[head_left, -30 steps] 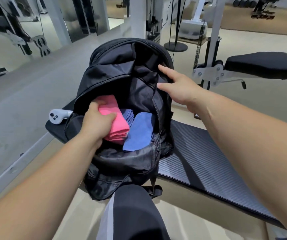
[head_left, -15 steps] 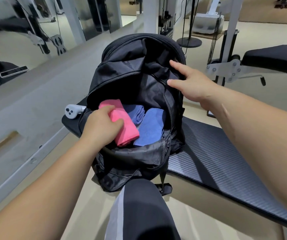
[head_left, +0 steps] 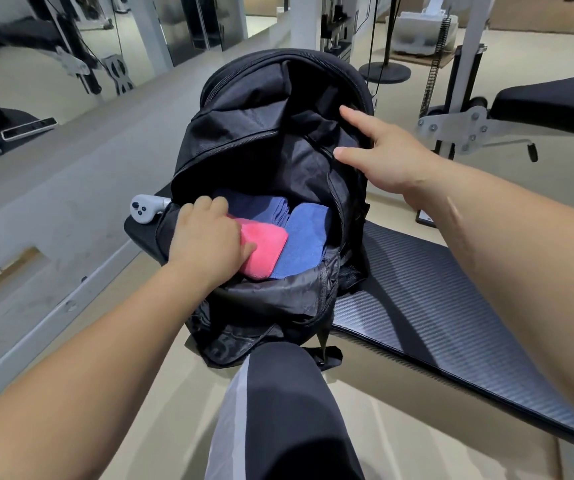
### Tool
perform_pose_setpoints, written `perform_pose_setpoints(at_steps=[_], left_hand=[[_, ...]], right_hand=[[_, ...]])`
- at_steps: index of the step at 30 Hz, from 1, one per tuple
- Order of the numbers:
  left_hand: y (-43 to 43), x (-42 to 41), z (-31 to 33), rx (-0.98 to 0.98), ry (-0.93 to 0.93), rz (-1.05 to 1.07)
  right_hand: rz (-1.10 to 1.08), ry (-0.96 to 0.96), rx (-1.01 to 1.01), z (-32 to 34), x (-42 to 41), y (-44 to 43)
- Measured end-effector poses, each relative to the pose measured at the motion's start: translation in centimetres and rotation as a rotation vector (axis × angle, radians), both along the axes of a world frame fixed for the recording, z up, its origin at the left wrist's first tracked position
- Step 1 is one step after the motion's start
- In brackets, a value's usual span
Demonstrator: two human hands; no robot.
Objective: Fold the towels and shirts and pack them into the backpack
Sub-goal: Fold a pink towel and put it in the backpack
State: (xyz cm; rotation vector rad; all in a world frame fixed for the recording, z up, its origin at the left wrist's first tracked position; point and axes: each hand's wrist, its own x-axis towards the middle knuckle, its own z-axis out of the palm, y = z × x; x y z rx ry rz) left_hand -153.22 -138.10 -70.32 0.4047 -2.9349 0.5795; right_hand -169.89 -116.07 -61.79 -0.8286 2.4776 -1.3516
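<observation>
My left hand [head_left: 209,244] gripped the pink towel [head_left: 265,251] inside the backpack [head_left: 278,98] beside blue towels [head_left: 304,240]; my right hand [head_left: 379,161], fingers spread, held its rim. Probably nearly packed.

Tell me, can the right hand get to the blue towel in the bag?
Probably yes. The right hand holds the backpack open, and the blue towel lies uncovered beside the pink towel.

One black fabric backpack [head_left: 271,140] holds three folded cloths, namely one pink terry towel [head_left: 265,249], one bright blue towel [head_left: 304,242] at its 3 o'clock and one darker blue folded cloth [head_left: 261,209] at 12, beside one white handheld controller [head_left: 145,209].
</observation>
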Motion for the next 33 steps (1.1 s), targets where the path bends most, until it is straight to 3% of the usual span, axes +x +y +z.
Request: perform_pose_setpoints(at_steps=[3,5,10,13,17,19,28,33], left_hand=[[-0.9,-0.2,-0.6,0.171,0.011,-0.366],[-1.6,-0.2,-0.2,0.328,-0.14,-0.36],[-2.5,-1.1,0.6,0.135,-0.358,-0.289],[-1.7,-1.9,0.6,0.038,-0.284,-0.307],[-2.5,-1.9,-0.1,0.005,0.068,-0.291],[-2.9,-1.4,-0.6,0.021,0.107,-0.266],[-3.0,1.3,-2.0,0.205,-0.456,-0.283],[-2.5,0.8,-1.3,0.237,-0.716,-0.188]], right_hand=[[0.001,0.005,0.004,-0.1,-0.1,-0.1],[0.001,-0.001,-0.004,-0.2,-0.2,-0.2],[0.007,-0.005,-0.007,-0.2,-0.3,-0.2],[0.005,-0.005,-0.009,-0.2,-0.2,-0.2],[0.005,0.005,0.0,-0.2,-0.2,-0.2],[0.005,0.005,0.002,-0.3,-0.2,-0.1],[0.014,0.04,0.014,-0.4,-0.1,-0.4],[0.029,0.076,0.031,-0.4,0.3,-0.5]])
